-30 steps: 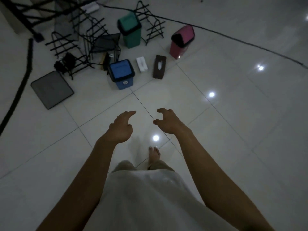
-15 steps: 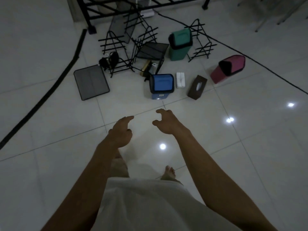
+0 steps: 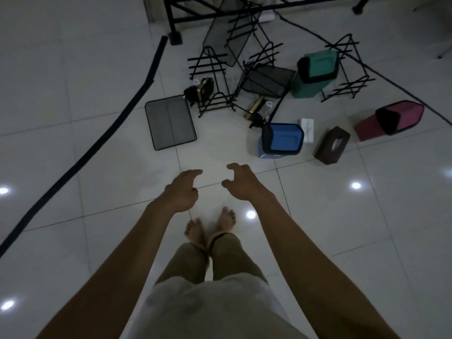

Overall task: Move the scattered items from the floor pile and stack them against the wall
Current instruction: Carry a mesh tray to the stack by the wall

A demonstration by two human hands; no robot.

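A pile lies on the tiled floor ahead of me. It holds a blue bin (image 3: 281,140), a green bin (image 3: 315,73), a pink bin (image 3: 391,119) tipped on its side, a brown tissue box (image 3: 332,145), a small white box (image 3: 307,130), a flat mesh tray (image 3: 170,122), another mesh tray (image 3: 265,80) and several black wire racks (image 3: 211,81). My left hand (image 3: 182,192) and my right hand (image 3: 241,183) hover side by side in front of the pile, fingers loosely curled, holding nothing. Both are short of the blue bin.
A black metal frame (image 3: 244,8) stands behind the pile. A thick black strip (image 3: 102,140) runs diagonally across the floor at left, and a thin cable (image 3: 381,77) crosses at right. My bare feet (image 3: 210,226) stand on the tiles below my hands.
The view has swung and drawn nearer, so the pile now sits larger and more to the right. Both hands keep the same empty, half-curled pose.
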